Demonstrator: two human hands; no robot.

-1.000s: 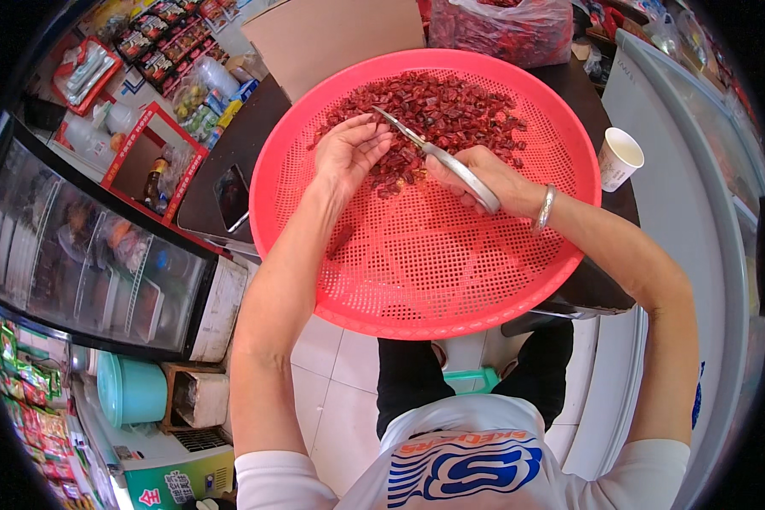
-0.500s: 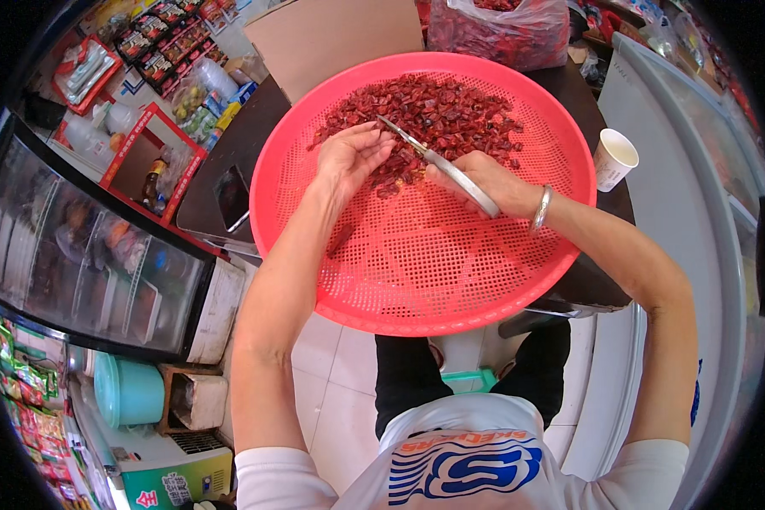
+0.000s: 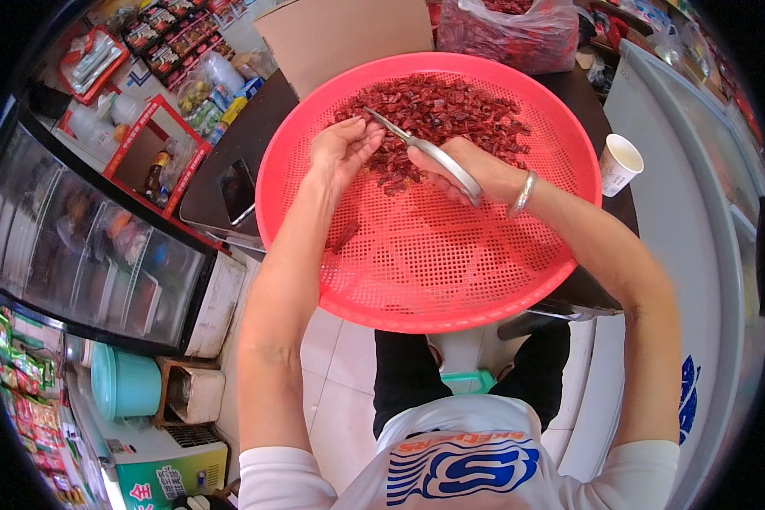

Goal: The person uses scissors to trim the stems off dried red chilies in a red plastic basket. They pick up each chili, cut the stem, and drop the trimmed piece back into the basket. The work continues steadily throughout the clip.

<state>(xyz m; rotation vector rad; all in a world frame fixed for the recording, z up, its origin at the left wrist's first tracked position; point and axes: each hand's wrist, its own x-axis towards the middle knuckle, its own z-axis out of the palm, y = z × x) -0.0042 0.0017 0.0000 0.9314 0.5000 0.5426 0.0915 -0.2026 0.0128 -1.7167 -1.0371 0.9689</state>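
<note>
My right hand (image 3: 463,170) is wrapped round the handles of a pair of scissors (image 3: 450,164), whose blades reach up and left to the fingertips of my left hand (image 3: 346,151). The left fingers are curled together in a pinch; what sits between them is too small to make out. Both hands are over a wide pink-red perforated plastic tray (image 3: 425,289). Cut pieces of dried red chili (image 3: 467,110) lie heaped across its far half. One longer dried chili (image 3: 345,236) rests apart from the heap, beside my left forearm.
A dark table (image 3: 272,110) bears the tray, a phone (image 3: 237,190) at left and a paper cup (image 3: 620,164) at right. Behind stand a cardboard box (image 3: 340,42) and a plastic bag of red chilies (image 3: 508,34). A glass-fronted fridge (image 3: 85,246) and a grey freezer (image 3: 688,221) flank the table.
My right hand and the scissors have shifted slightly left. My left hand has turned a little, its fingers still drawn together near the blade tips.
</note>
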